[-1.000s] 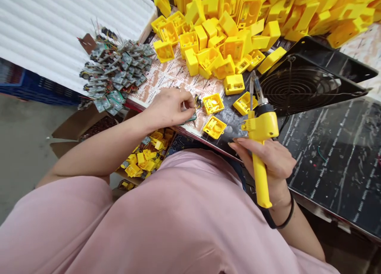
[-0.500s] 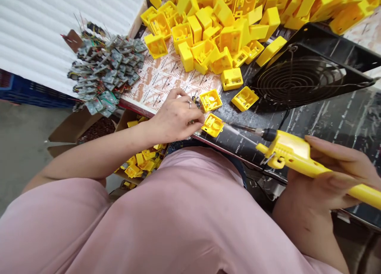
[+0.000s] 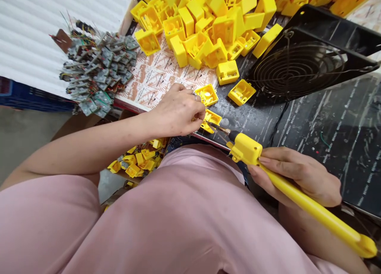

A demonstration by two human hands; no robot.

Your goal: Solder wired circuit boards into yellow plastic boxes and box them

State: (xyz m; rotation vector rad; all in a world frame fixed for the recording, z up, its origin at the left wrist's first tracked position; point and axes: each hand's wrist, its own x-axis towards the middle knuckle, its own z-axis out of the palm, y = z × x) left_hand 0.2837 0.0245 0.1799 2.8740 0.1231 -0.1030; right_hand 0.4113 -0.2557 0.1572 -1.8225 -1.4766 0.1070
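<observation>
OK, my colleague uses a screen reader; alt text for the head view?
Right hand holds a yellow soldering gun, tip at an open housing beside the left hand; beyond lie piled circuit boards, yellow housings and a black fan.

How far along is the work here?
Possibly done: yellow cases below the bench, too small to check. In hand: the right hand aims the yellow soldering tool at an open case beside the left hand. Apparently left: piled circuit boards, cases heaped beyond.
</observation>
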